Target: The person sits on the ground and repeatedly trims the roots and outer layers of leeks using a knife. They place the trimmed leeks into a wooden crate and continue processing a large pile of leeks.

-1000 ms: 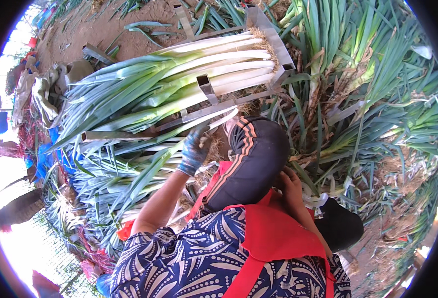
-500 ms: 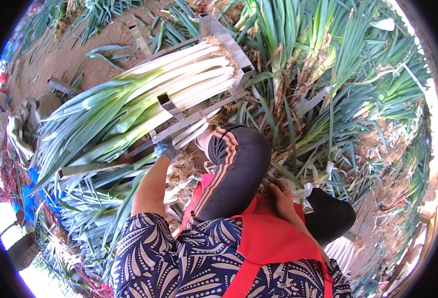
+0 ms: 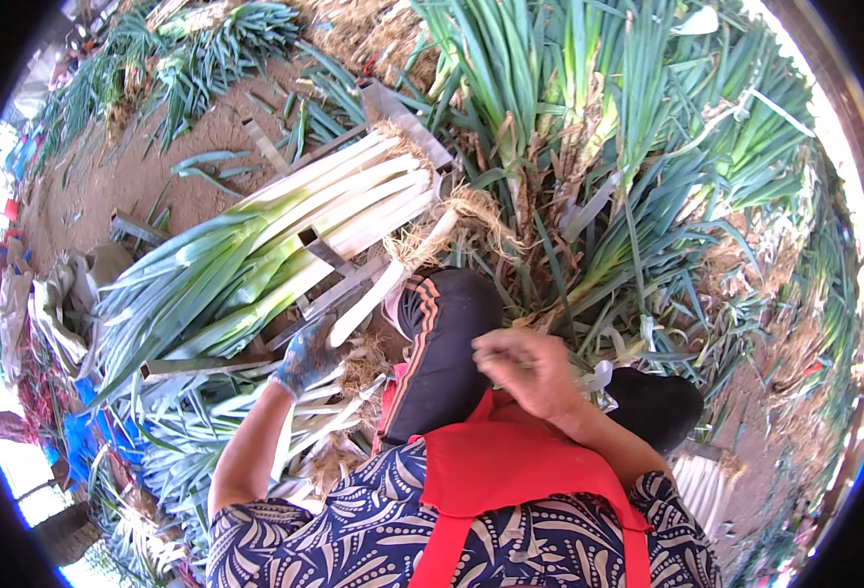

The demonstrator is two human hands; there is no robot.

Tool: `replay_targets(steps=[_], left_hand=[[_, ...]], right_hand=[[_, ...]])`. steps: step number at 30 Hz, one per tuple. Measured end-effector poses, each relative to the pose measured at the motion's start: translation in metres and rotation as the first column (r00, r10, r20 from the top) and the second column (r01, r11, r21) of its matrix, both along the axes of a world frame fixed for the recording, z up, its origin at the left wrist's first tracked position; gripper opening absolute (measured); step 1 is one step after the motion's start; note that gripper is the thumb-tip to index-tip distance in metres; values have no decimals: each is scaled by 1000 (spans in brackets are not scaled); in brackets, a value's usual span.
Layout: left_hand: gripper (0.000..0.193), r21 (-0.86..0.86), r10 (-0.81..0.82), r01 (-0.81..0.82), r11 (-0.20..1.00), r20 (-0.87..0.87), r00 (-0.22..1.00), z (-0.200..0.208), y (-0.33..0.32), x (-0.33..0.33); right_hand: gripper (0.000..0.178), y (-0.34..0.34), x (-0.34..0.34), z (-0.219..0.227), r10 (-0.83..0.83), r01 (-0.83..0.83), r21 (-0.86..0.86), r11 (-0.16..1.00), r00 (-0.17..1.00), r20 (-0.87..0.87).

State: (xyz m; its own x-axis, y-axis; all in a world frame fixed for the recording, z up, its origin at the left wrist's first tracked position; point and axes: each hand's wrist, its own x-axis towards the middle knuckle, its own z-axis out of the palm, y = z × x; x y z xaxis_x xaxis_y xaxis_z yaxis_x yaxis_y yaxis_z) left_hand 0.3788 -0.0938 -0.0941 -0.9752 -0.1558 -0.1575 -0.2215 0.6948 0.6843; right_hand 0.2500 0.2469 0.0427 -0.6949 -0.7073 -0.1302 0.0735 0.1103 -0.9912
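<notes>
My left hand [image 3: 306, 359], in a blue-grey glove, is closed round green onions [image 3: 365, 302] with white shanks. Their shaggy roots point up and away, past my bent knee; the leaves trail behind the hand. Just beyond, a metal rack [image 3: 402, 122] cradles a thick bundle of green onions [image 3: 353, 186], white ends to the right and green leaves to the left. My bare right hand [image 3: 528, 367] hovers over my lap beside the knee, fingers curled together; whether anything is in them is hidden.
More green onions [image 3: 187, 431] lie left of my left arm. A tall untrimmed heap [image 3: 638, 127] fills the far right. A cloth sack [image 3: 74, 294] sits beyond the leaf ends. Another white-stemmed bundle [image 3: 701, 490] lies at lower right. Bare soil [image 3: 89, 196] shows at far left.
My left hand has come back toward me and lifted green onions beside the rack. My right hand has risen from beside my thigh to above my lap, its fingers now curled.
</notes>
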Motion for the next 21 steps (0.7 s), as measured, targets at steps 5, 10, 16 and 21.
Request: replay_targets(steps=[5,10,16,21], left_hand=[[47,-185,41,-66,980,-137,990,109,68,-15],[64,-157,-112,66,985,-304,946,135,134,-36],[69,-66,-101,85,994,-297,950,140,156,-45],[70,-182,-186,130,975,-339,922,147,157,-51]], right_hand=[[83,-68,16,11,75,-56,-67,996,934,349],[76,-87,24,-5,-164,392,-365,844,837,522],[73,-54,19,12,-223,438,-534,724,880,420],[70,-40,8,32,-197,432,-598,675,887,418]])
